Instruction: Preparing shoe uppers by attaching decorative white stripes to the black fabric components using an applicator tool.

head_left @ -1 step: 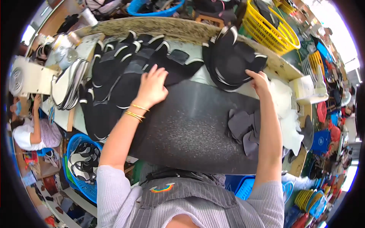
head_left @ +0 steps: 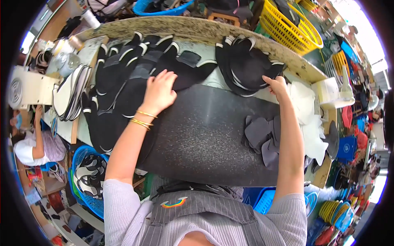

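Black curved fabric pieces with white edges, which look like shoe uppers, lie in overlapping rows (head_left: 117,84) at the left of the bench. My left hand (head_left: 161,92) rests on the nearest of them, fingers stretched out over the black cloth. A separate stack of similar black pieces (head_left: 246,65) sits farther right. At its right edge, my right hand (head_left: 278,87) has thumb and forefinger closed on a black piece; the other fingers are curled in. Between my arms spreads a dark, speckled mat (head_left: 201,139). Small dark grey pads (head_left: 260,133) are piled on its right side.
White pieces (head_left: 314,139) lie beyond my right forearm. A raised wooden ledge (head_left: 197,30) runs along the far side. Yellow (head_left: 287,28) and blue (head_left: 162,10) baskets stand behind it. A blue basket (head_left: 84,197) is at lower left, near another seated person (head_left: 39,143).
The tips of the right-hand stack sit lower and look more bunched. Both hands keep nearly the same place, while the whole view has shifted slightly.
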`<state>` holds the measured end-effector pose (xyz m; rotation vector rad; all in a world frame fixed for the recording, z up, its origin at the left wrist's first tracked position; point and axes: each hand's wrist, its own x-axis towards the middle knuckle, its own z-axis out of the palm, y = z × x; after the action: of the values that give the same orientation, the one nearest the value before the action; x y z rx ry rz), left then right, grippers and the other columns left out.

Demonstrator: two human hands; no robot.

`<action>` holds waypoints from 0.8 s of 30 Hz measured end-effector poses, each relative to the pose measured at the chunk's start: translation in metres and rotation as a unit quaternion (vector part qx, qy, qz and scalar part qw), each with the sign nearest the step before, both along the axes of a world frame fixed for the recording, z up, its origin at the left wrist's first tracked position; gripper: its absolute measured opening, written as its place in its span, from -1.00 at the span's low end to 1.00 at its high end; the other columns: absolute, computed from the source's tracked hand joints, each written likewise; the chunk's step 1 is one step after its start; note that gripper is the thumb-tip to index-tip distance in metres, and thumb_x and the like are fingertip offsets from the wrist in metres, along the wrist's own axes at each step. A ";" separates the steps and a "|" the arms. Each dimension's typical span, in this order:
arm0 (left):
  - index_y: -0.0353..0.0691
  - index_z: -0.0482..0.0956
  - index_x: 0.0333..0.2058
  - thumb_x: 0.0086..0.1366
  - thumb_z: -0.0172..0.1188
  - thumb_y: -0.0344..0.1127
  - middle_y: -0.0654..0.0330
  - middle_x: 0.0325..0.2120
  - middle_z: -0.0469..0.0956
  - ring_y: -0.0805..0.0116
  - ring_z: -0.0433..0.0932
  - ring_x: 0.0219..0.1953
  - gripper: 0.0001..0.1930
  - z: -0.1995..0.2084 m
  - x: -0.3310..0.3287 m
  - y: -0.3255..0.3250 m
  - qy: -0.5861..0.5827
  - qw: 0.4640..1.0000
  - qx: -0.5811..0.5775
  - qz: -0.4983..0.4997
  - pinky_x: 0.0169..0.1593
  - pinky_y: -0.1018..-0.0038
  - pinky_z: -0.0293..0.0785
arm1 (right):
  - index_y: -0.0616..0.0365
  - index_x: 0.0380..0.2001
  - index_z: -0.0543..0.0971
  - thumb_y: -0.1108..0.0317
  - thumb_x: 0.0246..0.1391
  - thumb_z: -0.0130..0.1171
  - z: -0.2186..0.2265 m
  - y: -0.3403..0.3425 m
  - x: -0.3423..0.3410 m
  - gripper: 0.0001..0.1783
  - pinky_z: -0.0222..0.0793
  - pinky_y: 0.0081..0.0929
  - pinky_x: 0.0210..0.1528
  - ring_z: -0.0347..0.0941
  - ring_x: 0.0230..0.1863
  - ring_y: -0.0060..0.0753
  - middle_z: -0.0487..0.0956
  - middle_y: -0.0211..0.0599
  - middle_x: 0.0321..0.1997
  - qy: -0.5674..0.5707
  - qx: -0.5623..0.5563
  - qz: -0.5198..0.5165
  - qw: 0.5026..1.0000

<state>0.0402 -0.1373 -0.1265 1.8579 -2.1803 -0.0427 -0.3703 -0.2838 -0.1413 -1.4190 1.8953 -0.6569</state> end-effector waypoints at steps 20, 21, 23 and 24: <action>-0.35 0.52 -0.14 0.01 0.34 0.07 0.04 -0.22 0.57 0.15 0.55 -0.27 -0.39 0.058 -0.103 0.207 0.311 0.927 0.106 -0.180 -0.23 0.38 0.51 | 0.25 -0.18 0.48 0.61 0.02 0.14 0.061 0.292 0.085 -0.76 0.41 -0.54 -0.24 0.52 -0.33 -0.43 0.56 -0.24 -0.34 -0.091 -0.203 0.128 0.967; -0.36 0.49 -0.08 0.02 0.39 -0.01 0.04 -0.22 0.57 0.22 0.56 -0.25 -0.39 0.055 -0.105 0.206 0.412 0.897 0.126 -0.097 -0.24 0.42 0.51 | 0.25 -0.15 0.46 0.63 0.03 0.14 0.068 0.300 0.088 -0.73 0.39 -0.61 -0.24 0.50 -0.31 -0.56 0.55 -0.30 -0.34 -0.202 -0.126 0.125 0.963; -0.36 0.47 -0.06 0.09 0.38 -0.14 0.13 -0.29 0.58 0.42 0.55 -0.33 -0.47 0.044 -0.106 0.206 0.573 0.792 0.210 -0.007 -0.28 0.52 0.49 | 0.27 -0.12 0.45 0.60 0.08 0.16 0.064 0.311 0.097 -0.73 0.35 -0.73 -0.21 0.45 -0.27 -0.71 0.54 -0.43 -0.31 -0.357 0.015 0.141 0.923; -0.35 0.51 -0.12 0.17 0.33 -0.24 0.26 -0.40 0.57 0.62 0.47 -0.41 -0.62 0.037 -0.103 0.207 0.618 0.727 0.298 0.025 -0.33 0.62 0.43 | 0.29 -0.13 0.46 0.57 0.10 0.15 0.057 0.314 0.101 -0.76 0.35 -0.74 -0.22 0.44 -0.28 -0.73 0.54 -0.43 -0.30 -0.379 0.050 0.129 0.915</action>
<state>-0.0631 0.0693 -0.0895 1.3263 -1.1318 -1.6094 -0.2693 0.0301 -0.0847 -1.0918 1.0935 -0.8141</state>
